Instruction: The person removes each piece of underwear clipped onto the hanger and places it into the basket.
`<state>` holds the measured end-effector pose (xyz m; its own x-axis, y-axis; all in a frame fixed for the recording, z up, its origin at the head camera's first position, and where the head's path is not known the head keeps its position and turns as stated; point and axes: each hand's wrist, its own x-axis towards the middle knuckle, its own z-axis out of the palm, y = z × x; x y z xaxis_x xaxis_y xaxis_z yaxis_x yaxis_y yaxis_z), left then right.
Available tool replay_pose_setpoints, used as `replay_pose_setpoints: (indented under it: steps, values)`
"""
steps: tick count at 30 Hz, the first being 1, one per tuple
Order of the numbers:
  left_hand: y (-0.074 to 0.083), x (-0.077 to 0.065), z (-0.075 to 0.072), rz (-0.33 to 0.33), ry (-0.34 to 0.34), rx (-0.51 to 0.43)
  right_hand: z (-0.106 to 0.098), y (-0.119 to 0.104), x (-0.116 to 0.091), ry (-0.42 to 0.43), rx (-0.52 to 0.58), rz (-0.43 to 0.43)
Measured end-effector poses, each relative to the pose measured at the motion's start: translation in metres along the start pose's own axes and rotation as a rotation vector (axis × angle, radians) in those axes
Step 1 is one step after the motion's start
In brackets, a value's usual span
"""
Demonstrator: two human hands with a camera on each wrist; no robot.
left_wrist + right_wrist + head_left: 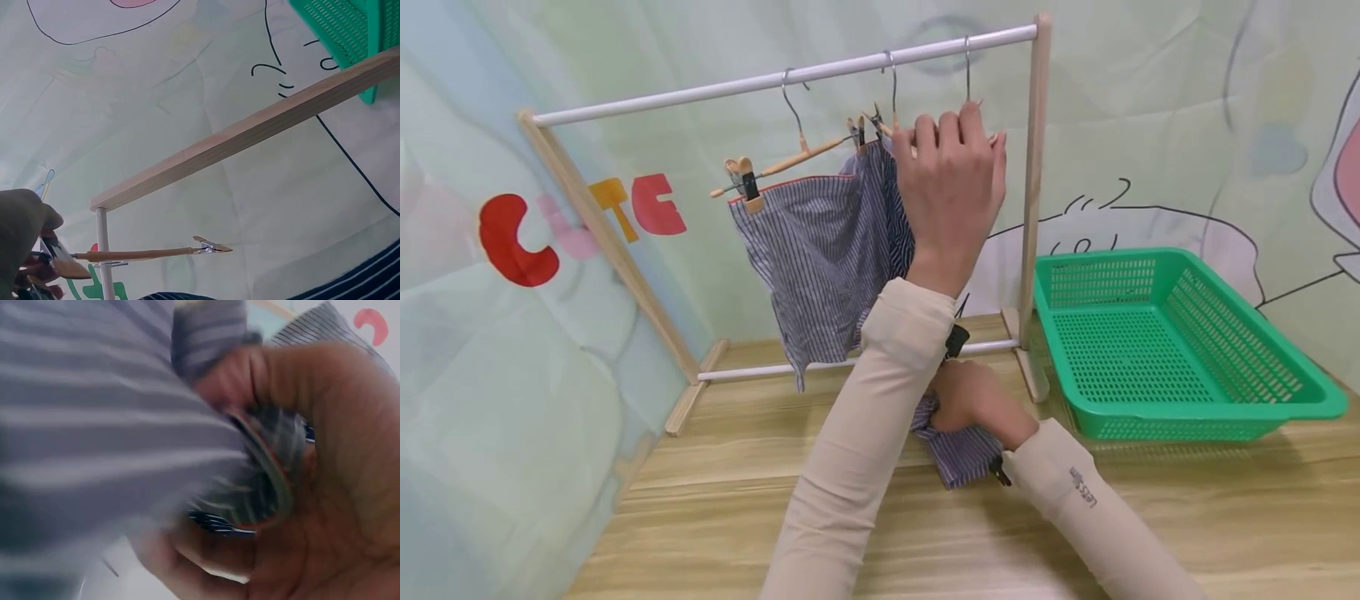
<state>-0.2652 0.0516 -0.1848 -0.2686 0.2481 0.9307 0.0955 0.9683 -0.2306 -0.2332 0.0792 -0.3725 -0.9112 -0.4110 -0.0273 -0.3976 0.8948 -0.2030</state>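
My left hand [951,183] is raised below the rod, fingers curled at a clip hanger [137,254]. In the left wrist view they hold a wooden clip [69,265] at its near end. Lower down, my right hand [973,396] grips a bunched purple-grey striped garment [966,454]. An orange-red edge shows inside its folds in the right wrist view, where the cloth is blurred. To the left, grey striped shorts [820,258] hang by clips from another hanger [805,156]. Darker striped cloth [898,221] is partly hidden behind my left hand.
The wooden rack [1036,183] carries a white rod [700,93] with several metal hooks on it. A green plastic basket [1195,412] stands right of the rack on the wood-grain table [737,508]. Behind is a printed cloth backdrop [1150,125].
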Motion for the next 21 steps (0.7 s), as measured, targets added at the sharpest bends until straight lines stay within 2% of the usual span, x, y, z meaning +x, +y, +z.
replay_pose_setpoints:
  steps: [4,6,11,21]
  values:
    - [0.002,-0.001,0.002,0.001,0.007,-0.002,-0.014,0.005,-0.006,0.088,0.051,0.042]
    - [0.003,-0.002,0.003,0.002,0.013,-0.006,-0.02,0.009,-0.009,0.12,0.095,0.092]
    - [0.001,-0.003,0.001,0.008,0.019,-0.018,-0.03,0.015,-0.015,0.117,0.105,0.228]
    - [0.002,-0.007,-0.011,-0.019,0.003,-0.136,-0.037,0.02,-0.018,0.114,0.096,0.219]
